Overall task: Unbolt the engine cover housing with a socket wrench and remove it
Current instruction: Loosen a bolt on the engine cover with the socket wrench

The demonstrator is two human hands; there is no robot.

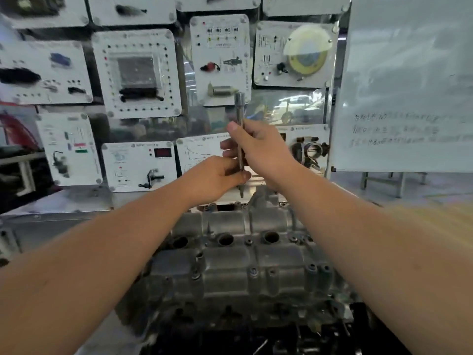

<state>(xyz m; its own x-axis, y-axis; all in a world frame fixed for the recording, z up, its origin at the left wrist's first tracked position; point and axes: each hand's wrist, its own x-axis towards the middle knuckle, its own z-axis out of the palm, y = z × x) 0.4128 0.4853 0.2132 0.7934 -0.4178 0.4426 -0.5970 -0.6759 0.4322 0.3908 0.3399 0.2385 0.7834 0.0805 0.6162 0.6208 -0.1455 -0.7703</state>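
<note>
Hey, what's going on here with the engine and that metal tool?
A person is working over a bare metal engine cover housing in front of a wall of training panels. Both hands hold a long socket wrench upright above the far end of the housing: the right hand grips its shaft, the left hand holds it lower down. Its lower tip hangs just above the housing, which is still in place.

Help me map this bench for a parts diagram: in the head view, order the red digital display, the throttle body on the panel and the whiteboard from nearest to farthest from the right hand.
From the right hand:
1. Throttle body, just right of it on the panel.
2. Red digital display, to the left, beyond the left hand.
3. Whiteboard, far right.
</note>
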